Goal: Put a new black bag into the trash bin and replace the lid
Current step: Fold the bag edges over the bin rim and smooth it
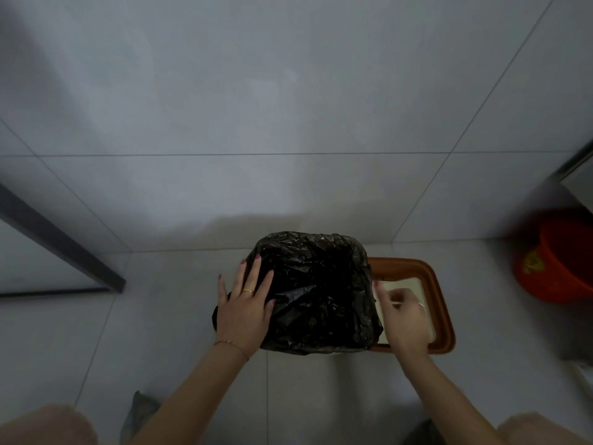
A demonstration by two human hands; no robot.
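Note:
A black bag (pixel 321 284) is stretched over the mouth of the trash bin, hiding the bin itself. My left hand (pixel 245 305) lies flat with spread fingers on the bag's left edge. To the right of the bin, on the floor, lies the brown lid (pixel 441 303) with a pale centre panel. My right hand (pixel 402 316) hovers over the lid just past the bin's right side, blurred, with fingers curled; whether it touches the lid or the bag is unclear.
A red bucket (pixel 558 261) stands at the right by the wall. A dark door frame (pixel 61 242) runs along the left. A grey bag (pixel 138 415) lies on the tiled floor near my knees at the bottom.

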